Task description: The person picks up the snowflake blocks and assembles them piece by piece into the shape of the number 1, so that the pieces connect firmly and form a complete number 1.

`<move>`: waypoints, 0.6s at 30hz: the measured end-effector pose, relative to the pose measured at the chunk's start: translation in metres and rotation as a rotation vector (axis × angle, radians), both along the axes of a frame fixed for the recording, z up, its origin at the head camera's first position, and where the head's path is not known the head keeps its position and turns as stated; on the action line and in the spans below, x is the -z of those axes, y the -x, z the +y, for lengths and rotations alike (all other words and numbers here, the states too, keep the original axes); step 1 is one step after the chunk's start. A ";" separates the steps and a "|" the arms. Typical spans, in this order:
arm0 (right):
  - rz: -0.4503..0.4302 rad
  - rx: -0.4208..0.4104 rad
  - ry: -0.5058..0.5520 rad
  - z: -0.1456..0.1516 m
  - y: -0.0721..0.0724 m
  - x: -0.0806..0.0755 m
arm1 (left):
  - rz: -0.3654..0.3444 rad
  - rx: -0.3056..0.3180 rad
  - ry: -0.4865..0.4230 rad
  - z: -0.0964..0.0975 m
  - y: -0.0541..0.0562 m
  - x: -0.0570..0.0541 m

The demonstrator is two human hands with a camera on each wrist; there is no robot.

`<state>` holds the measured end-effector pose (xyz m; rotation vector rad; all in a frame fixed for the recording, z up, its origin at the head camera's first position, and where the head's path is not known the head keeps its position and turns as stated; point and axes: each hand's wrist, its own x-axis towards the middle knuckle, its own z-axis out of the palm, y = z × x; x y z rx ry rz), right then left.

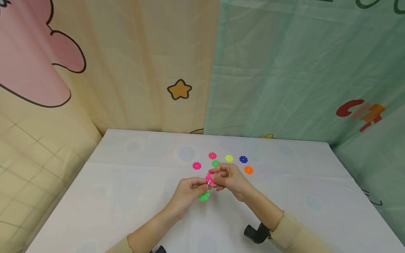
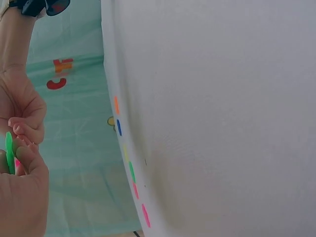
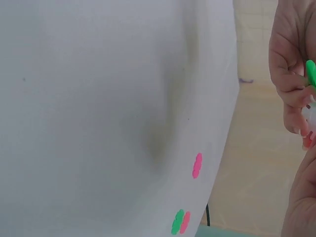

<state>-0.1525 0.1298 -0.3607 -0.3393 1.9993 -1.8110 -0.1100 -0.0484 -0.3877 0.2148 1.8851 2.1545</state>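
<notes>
Above the table, my left hand (image 1: 186, 192) pinches a green notched plastic disc (image 1: 204, 196) between thumb and fingers. Opposite it, my right hand (image 1: 232, 180) grips a pink notched disc (image 1: 209, 178) by its edge. A thin white piece (image 1: 208, 183) shows between the two hands; in the right wrist view it is a pale patch (image 3: 309, 116), partly covered by fingers. How the discs join is hidden. The left wrist view shows the green disc (image 2: 10, 154) edge-on at the left hand's thumb.
Loose discs lie flat beyond the hands: two pink (image 1: 197, 165), one green (image 1: 216, 163), one yellow (image 1: 229, 158), one blue (image 1: 243, 159) and one orange (image 1: 248, 170). The white-covered table (image 1: 126, 196) ends at printed curtains (image 1: 269, 70). Black mounts (image 1: 257, 234) sit at both wrists.
</notes>
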 end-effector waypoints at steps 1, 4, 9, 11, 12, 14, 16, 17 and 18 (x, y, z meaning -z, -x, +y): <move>0.001 0.002 0.008 0.000 0.000 0.001 | 0.006 -0.002 0.002 0.000 0.000 0.000; -0.002 0.006 0.019 0.001 0.000 0.004 | 0.015 -0.006 0.006 0.000 0.000 0.000; -0.008 0.008 0.021 0.003 0.002 0.007 | 0.014 -0.007 -0.003 -0.001 0.001 0.002; -0.019 0.000 0.026 0.004 0.002 0.008 | -0.002 -0.005 -0.003 -0.001 0.001 0.003; -0.022 -0.011 0.029 0.005 0.002 0.008 | -0.010 -0.004 0.000 -0.001 0.001 0.004; -0.028 -0.037 0.032 0.007 0.003 0.009 | -0.029 -0.002 0.007 -0.001 0.001 0.004; -0.030 -0.064 0.031 0.008 0.003 0.010 | -0.042 -0.003 0.015 -0.001 0.001 0.005; -0.031 -0.079 0.030 0.008 0.003 0.010 | -0.048 -0.002 0.017 -0.001 0.001 0.005; -0.032 -0.091 0.031 0.008 0.003 0.010 | -0.050 0.001 0.018 -0.002 0.001 0.006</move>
